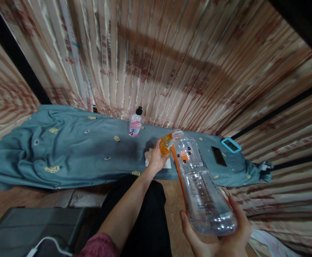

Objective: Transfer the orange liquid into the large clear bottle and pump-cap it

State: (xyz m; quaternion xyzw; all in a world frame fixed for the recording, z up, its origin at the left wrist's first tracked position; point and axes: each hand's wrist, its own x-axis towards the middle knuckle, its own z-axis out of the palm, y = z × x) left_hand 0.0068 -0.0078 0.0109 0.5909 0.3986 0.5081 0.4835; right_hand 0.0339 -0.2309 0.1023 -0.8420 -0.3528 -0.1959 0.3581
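A: Starting nearest, holding what down low?

B: A large clear bottle (205, 194), cradled near the base in the right hand (217, 239), thumb and fingers spread around opposite sides. Tilted, neck pointing away and toward the left.

A: Any advice for that grip?

B: Keep the base well supported, probably, and turn from the wrist slowly. Likely to slip or flex if squeezed too hard at the sides.

A: And a little farther out?

B: Left hand (158, 159) closed on a small orange container (166, 144), right beside the bottle's neck. Hard to tell whether touching the neck or just in front. Best to hold both steady, neck and container close, without knocking either. Impossible to tell from here whether capped or open; worth checking before tilting further.

A: Beneath the left hand?

B: A white sheet (167, 164) and a pale crumpled thing (148, 155), both on the green cloth (86, 153). Better to keep the wrist clear of both.

A: Off to the right?

B: A dark phone (219, 156), lying flat, then a blue-rimmed display (231, 145). Wise to tilt away from both.

A: Farther back?

B: A small bottle (135, 124) with a black cap, then the patterned curtain (156, 64) behind everything.
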